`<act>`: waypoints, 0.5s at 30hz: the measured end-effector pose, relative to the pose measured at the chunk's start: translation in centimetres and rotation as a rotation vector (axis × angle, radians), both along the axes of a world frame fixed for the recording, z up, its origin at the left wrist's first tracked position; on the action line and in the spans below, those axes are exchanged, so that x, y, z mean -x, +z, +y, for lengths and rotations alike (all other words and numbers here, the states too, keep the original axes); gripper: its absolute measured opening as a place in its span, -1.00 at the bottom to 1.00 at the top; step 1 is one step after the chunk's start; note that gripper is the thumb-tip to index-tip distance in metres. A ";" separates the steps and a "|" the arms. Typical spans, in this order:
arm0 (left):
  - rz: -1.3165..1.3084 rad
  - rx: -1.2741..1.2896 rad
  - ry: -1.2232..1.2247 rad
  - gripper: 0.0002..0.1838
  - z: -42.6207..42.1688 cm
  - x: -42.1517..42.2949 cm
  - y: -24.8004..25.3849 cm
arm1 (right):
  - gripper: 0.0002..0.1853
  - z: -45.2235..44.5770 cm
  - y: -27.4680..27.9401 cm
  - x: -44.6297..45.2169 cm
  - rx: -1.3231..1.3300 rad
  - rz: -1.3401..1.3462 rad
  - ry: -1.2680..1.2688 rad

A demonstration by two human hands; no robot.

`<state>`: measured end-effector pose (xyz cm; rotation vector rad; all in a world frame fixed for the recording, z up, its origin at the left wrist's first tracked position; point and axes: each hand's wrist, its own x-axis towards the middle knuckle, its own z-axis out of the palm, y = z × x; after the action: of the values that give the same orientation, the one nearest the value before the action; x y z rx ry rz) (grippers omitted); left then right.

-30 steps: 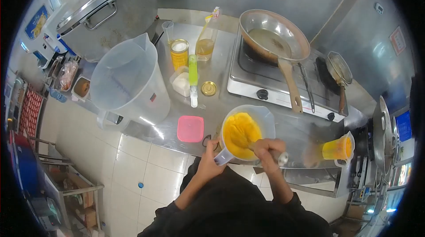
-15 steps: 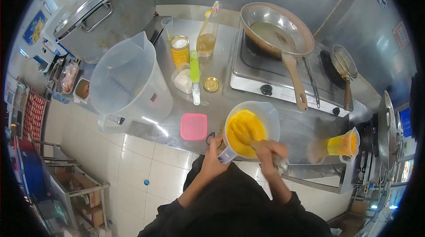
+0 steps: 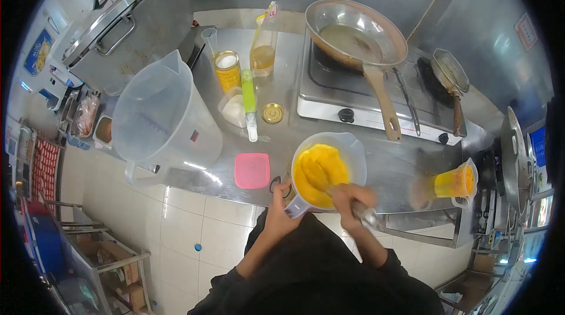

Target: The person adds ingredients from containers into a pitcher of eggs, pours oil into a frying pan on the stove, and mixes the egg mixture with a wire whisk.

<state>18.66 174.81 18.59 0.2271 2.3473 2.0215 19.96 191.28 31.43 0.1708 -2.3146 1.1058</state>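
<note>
My left hand [image 3: 281,214] is wrapped round the handle of a translucent plastic measuring jug [image 3: 356,161] at the counter's front edge. Thick yellow liquid [image 3: 318,159] fills part of the jug. In my right hand [image 3: 352,201] is a whisk [image 3: 369,217], tilted, its wires dipping into the liquid and partly hidden by it. Just left of the jug lies a pink square lid [image 3: 252,171]. Behind it are a round gold lid [image 3: 272,113] and a green-and-white tool [image 3: 249,103] resting across a small tub of white contents [image 3: 234,109].
A big clear jug [image 3: 170,115] and a large metal pot [image 3: 132,35] stand left. Behind are a yellow can [image 3: 228,72] and a bottle [image 3: 262,59]. A frying pan [image 3: 356,38] sits on the gas stove [image 3: 321,88], its handle jutting forward. Another jug with yellow residue [image 3: 453,185] stands right.
My right hand has shifted slightly left with the whisk, which has moved within the yellow liquid. My left hand keeps its hold on the jug. The whole view has shifted a little.
</note>
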 end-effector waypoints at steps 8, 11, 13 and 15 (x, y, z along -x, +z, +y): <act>0.052 0.055 0.025 -0.31 -0.1 0.3 0.8 | -0.90 -0.4 -0.7 0.0 0.076 -0.071 0.020; 0.001 0.050 0.019 -0.30 0.5 0.0 1.3 | -0.97 1.6 0.3 -1.7 0.110 -0.057 0.092; -0.046 0.052 -0.015 -0.30 0.3 0.1 1.4 | -0.97 0.8 0.0 -0.6 0.027 -0.015 0.060; -0.098 0.054 -0.060 -0.29 0.2 -0.1 1.6 | -0.96 0.0 -0.1 -0.4 -0.055 0.023 0.017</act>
<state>18.73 175.01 20.20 0.1903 2.3041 1.8950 20.37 191.25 31.35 0.2231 -2.3283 1.0428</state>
